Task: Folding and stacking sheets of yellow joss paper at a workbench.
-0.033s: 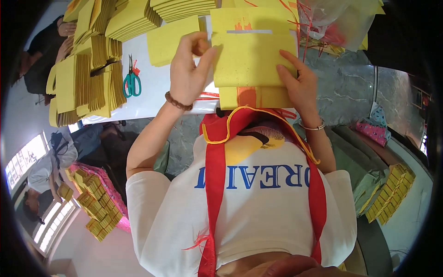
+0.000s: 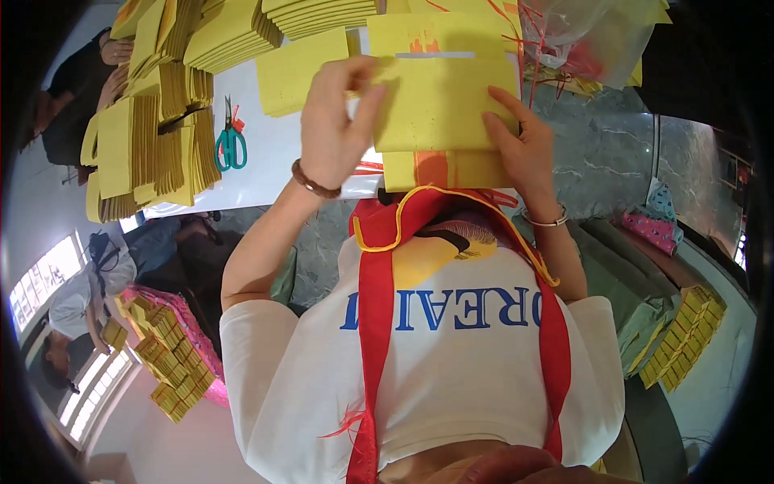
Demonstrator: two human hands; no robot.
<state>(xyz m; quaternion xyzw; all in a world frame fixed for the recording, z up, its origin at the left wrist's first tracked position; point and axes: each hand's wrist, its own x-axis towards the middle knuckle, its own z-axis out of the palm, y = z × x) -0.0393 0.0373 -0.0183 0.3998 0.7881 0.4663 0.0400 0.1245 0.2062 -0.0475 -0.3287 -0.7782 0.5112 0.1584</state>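
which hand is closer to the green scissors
Left. The left hand pinches the yellow sheet's left edge, just right of the green scissors. The right hand holds the sheet's far edge, farther off.

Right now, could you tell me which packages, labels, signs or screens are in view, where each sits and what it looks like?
Clear plastic bag: table's top right corner, crumpled, red and yellow bits inside.
Yellow paper sheet: between left hand and right hand, rectangular.
Yellow paper stacks: table's left, beside teal-handled scissors.
No signs or screens.
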